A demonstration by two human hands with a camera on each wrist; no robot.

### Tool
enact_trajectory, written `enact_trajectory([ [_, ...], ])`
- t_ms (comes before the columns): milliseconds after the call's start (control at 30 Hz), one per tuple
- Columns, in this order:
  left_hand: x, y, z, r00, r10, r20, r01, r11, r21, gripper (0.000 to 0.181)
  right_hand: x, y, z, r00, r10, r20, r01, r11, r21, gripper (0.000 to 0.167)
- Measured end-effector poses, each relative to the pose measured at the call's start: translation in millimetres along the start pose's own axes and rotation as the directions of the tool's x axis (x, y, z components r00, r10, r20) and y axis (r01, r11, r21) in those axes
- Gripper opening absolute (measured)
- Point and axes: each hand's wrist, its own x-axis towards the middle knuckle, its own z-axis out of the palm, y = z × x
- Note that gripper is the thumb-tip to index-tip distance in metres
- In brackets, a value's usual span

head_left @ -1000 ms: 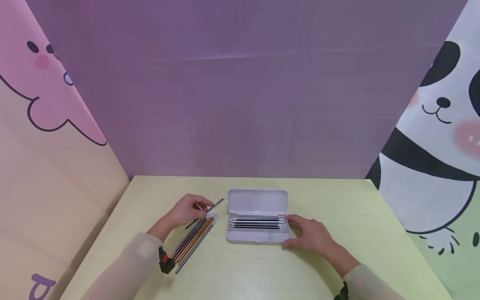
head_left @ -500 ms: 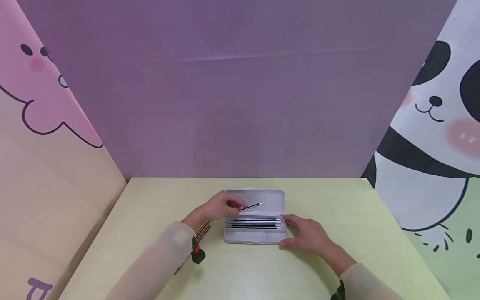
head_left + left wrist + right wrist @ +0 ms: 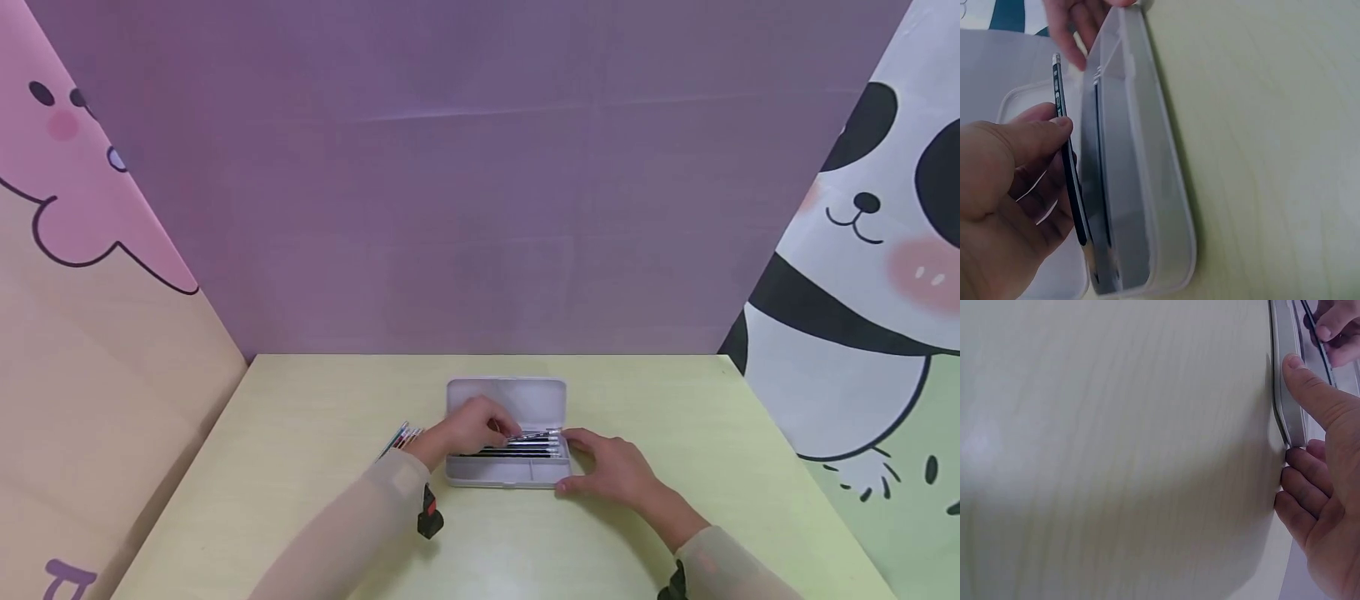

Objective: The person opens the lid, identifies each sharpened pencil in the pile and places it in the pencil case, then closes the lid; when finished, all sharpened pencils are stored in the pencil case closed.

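A white pencil case (image 3: 487, 476) lies with its lid (image 3: 525, 397) folded back. Several dark pencils (image 3: 528, 455) rest lengthwise in its long rear compartment. My left hand (image 3: 477, 425) pinches another dark pencil (image 3: 1073, 190) between thumb and fingers, just over that compartment. In the left wrist view its eraser end sticks up past the thumb, and its sharpened tip points down by the case's wall. At the case's right end, my right hand (image 3: 617, 471) grips it, thumb on the front corner and fingers along the end and back.
Left of the case, several coloured pencils (image 3: 399, 437) lie on the pale table (image 3: 660, 408), mostly hidden behind the left forearm. A purple panel (image 3: 480, 208) rises at the table's back edge, with cartoon-printed panels at both sides.
My left hand has carried the pencil rightward from beside the loose pile, over the lid and down to the case's compartment. The right hand has stayed at the case's end.
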Motion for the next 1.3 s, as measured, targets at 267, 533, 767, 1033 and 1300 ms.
enact_trajectory([
  [267, 1.4, 0.6, 13.2, 0.999, -0.027, 0.021, 0.024, 0.994, 0.111, 0.020, 0.0, 1, 1, 1.000, 0.001, -0.002, -0.001, 1.000, 0.001, 0.091],
  [533, -1.5, 5.4, 13.6, 0.999, -0.046, -0.023, 0.049, 0.986, 0.162, 0.018, 0.0, 0, -5, 1.000, 0.011, -0.008, -0.011, 1.000, 0.010, 0.089],
  [767, -4.2, 3.4, 16.7, 1.000, 0.006, -0.030, 0.004, 0.948, 0.318, 0.011, -1.1, -2, -2, 1.000, 0.024, 0.007, -0.024, 1.000, 0.012, 0.091],
  [1033, -15.1, -1.0, 14.1, 1.000, -0.014, -0.011, 0.016, 0.969, 0.245, 0.010, -1.4, -2, -3, 1.000, 0.015, -0.002, -0.015, 1.000, -0.005, 0.090],
  [1300, -26.5, -6.6, 9.0, 0.999, -0.042, -0.030, 0.045, 0.992, 0.115, 0.013, -0.8, -2, -1, 1.000, 0.020, 0.005, -0.020, 1.000, -0.005, 0.091],
])
